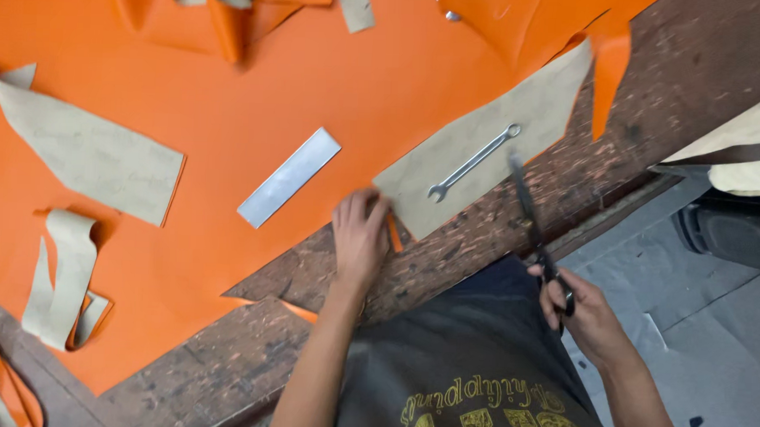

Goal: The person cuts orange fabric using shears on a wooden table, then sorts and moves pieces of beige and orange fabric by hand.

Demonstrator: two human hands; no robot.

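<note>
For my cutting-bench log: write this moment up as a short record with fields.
surface: worn wooden workbench covered largely by an orange sheet
left hand: left hand pressing the corner of a tan paper pattern laid on the orange sheet
right hand: right hand holding black scissors, blades at the pattern's edge
weights: spanner lying on the pattern; flat metal bar on the sheet
scraps: tan offcuts on the left

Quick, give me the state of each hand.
Left hand: open, pressing flat on the tan pattern piece.
Right hand: closed on the scissors.
</note>
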